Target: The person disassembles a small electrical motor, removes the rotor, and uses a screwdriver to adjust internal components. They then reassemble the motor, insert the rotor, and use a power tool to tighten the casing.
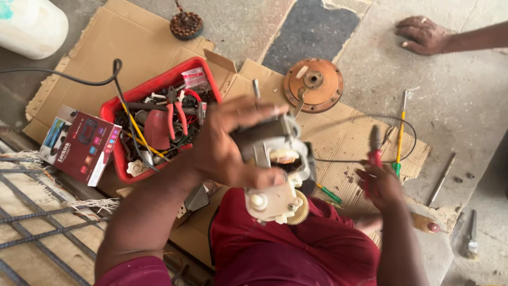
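Observation:
My left hand (225, 145) grips a small electric fan motor (275, 164) with a grey metal body, copper windings and a cream plastic gear housing, held up above my lap. My right hand (382, 185) is closed on red-handled pliers (374, 148), jaws pointing away from me, a little to the right of the motor. Both are over flattened cardboard (344, 137) on the floor.
A red tray (114, 108) of tools, wires and red pliers lies left. A dark red box (79, 144), a rusty round motor cover (313, 85), a yellow-green screwdriver (400, 132), a metal rod (441, 180) and a white container (32, 26) lie around. Another person's hand (423, 34) rests top right.

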